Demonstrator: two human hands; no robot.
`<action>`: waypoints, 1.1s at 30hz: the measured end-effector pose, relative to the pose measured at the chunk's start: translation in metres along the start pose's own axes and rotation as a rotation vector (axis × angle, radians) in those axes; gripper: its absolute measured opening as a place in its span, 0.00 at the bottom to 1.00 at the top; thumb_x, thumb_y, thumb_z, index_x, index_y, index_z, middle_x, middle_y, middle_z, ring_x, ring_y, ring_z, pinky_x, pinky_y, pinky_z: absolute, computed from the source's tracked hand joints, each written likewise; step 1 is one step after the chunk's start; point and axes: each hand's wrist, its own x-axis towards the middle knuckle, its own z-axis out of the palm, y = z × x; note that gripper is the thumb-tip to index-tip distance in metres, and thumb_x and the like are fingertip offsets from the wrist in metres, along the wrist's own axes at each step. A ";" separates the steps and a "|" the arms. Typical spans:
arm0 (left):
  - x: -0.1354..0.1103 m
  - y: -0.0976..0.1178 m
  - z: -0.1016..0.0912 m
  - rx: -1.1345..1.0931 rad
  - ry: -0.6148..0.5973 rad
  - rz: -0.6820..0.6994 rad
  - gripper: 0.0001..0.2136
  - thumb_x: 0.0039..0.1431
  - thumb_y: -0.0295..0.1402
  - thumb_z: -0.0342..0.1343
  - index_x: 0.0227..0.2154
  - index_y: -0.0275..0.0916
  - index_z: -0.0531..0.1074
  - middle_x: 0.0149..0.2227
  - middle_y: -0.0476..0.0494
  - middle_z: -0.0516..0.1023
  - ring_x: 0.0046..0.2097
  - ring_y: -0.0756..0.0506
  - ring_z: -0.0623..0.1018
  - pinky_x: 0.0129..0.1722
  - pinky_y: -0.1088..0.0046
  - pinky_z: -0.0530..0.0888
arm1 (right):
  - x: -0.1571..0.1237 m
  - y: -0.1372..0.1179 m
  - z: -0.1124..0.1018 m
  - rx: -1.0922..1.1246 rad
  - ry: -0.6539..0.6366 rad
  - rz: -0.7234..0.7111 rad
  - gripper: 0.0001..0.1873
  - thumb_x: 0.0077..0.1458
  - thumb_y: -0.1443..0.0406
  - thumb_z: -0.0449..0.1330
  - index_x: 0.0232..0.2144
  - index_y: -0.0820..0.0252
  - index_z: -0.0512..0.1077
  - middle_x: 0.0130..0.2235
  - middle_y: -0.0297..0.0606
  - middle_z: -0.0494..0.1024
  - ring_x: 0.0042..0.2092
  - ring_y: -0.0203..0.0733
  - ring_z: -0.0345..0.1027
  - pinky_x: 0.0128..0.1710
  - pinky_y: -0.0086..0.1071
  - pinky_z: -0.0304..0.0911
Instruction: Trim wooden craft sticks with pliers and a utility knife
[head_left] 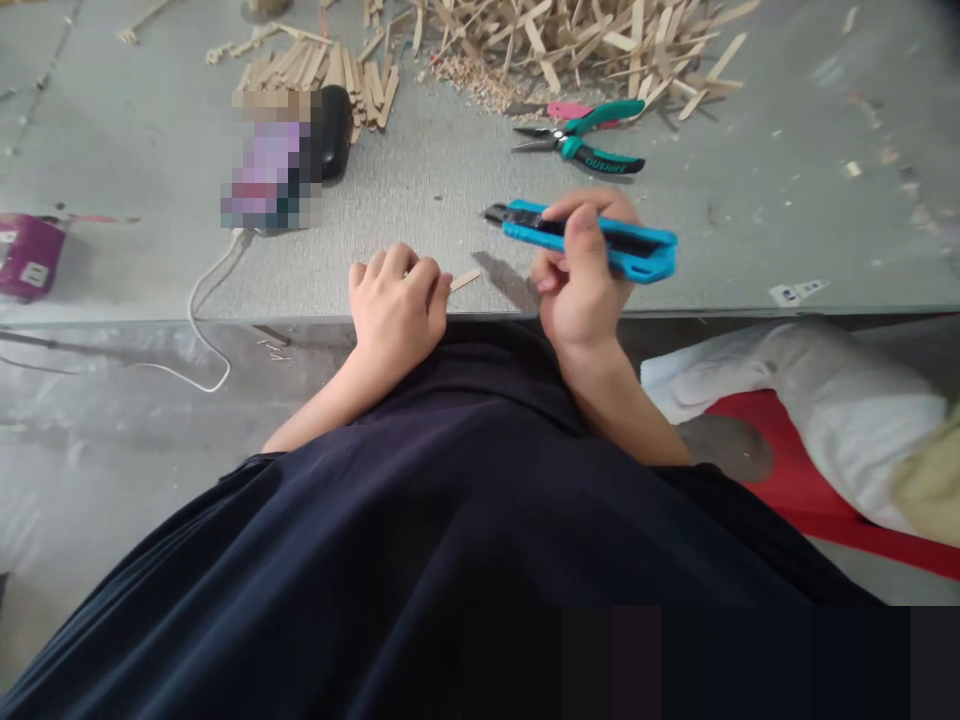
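Note:
Near the table's front edge, my left hand (401, 300) rests with its fingers curled down on a small wooden craft stick (466, 281). One end of the stick sticks out to the right of the fingers; the rest is hidden under the hand. My right hand (589, 265) grips a blue utility knife (637, 250), held a little above the tabletop, with its dark blade tip pointing left. The knife's shadow falls on the table between the two hands.
Behind the knife lie green-handled pliers (600, 145) and a pink-handled tool (570, 110). A heap of wooden sticks (555, 40) covers the back. At left are a blurred phone (266, 170) with a white cable (193, 300), a black case (335, 135) and a purple box (28, 258).

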 end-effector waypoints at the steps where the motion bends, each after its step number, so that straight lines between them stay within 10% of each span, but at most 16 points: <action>1: -0.002 -0.003 0.001 -0.015 0.039 0.005 0.16 0.80 0.42 0.51 0.42 0.42 0.81 0.48 0.34 0.86 0.50 0.34 0.81 0.54 0.53 0.66 | 0.001 -0.003 0.003 0.009 0.017 -0.006 0.21 0.72 0.38 0.65 0.39 0.43 0.77 0.42 0.30 0.80 0.25 0.35 0.54 0.25 0.39 0.54; 8: -0.028 -0.042 0.032 -0.203 0.174 0.265 0.24 0.71 0.61 0.61 0.53 0.48 0.85 0.51 0.33 0.87 0.50 0.31 0.81 0.57 0.48 0.65 | 0.010 -0.033 0.035 0.143 0.114 -0.203 0.31 0.76 0.37 0.60 0.29 0.50 0.65 0.40 0.36 0.69 0.49 0.44 0.77 0.54 0.42 0.78; 11: -0.034 -0.054 0.051 -0.293 0.085 0.121 0.27 0.62 0.67 0.67 0.48 0.52 0.88 0.47 0.35 0.88 0.52 0.28 0.83 0.59 0.45 0.65 | 0.007 -0.036 0.053 0.239 0.091 -0.156 0.38 0.74 0.28 0.45 0.30 0.50 0.51 0.26 0.28 0.50 0.24 0.39 0.51 0.30 0.38 0.65; 15: -0.033 -0.057 0.060 -0.385 0.001 -0.018 0.31 0.47 0.72 0.75 0.41 0.52 0.88 0.44 0.37 0.88 0.53 0.26 0.84 0.62 0.43 0.66 | 0.003 -0.025 0.067 0.417 0.032 -0.258 0.42 0.71 0.24 0.39 0.28 0.51 0.46 0.22 0.25 0.34 0.21 0.37 0.25 0.19 0.37 0.38; 33: -0.034 -0.058 0.069 -0.330 0.042 0.006 0.27 0.50 0.67 0.75 0.41 0.52 0.86 0.44 0.37 0.88 0.53 0.27 0.84 0.63 0.41 0.62 | -0.015 -0.017 0.076 0.469 0.064 -0.156 0.45 0.68 0.21 0.35 0.27 0.53 0.46 0.22 0.26 0.36 0.22 0.37 0.26 0.20 0.39 0.43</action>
